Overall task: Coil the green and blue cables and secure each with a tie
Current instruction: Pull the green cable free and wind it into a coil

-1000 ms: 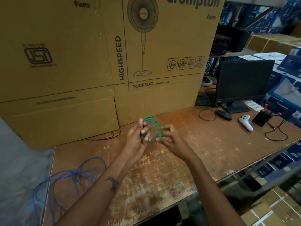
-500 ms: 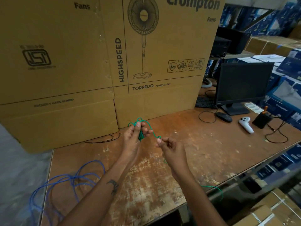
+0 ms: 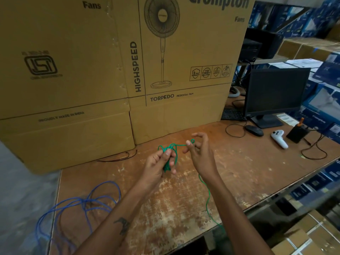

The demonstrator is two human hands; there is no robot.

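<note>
Worn brown table (image 3: 239,168) stretches ahead of you, backed by tall cardboard cartons (image 3: 88,70) printed "Crompton Fans", "HIGHSPEED", "TORPEDO PEDESTAL FAN" and "PROUDLY MADE IN INDIA". Your left hand (image 3: 158,164) is curled tight around the bundled loops of the green cable (image 3: 168,157), likely so the coil keeps its shape while you add turns. Your right hand (image 3: 199,151) pinches the free strand between thumb and forefinger just beside that bundle, the other fingers spread loosely; from there the cable's tail drops past your wrist and over the table's near edge, so a good stretch looks unwound. Feed that slack in evenly, or the loops may spring apart. The blue cable (image 3: 81,203) lies in loose tangled loops at the table's left corner, untouched, well apart from both hands. I can't pick out a tie anywhere. A dark monitor (image 3: 276,91), mouse (image 3: 254,130) and white controller (image 3: 278,138) sit far right.
</note>
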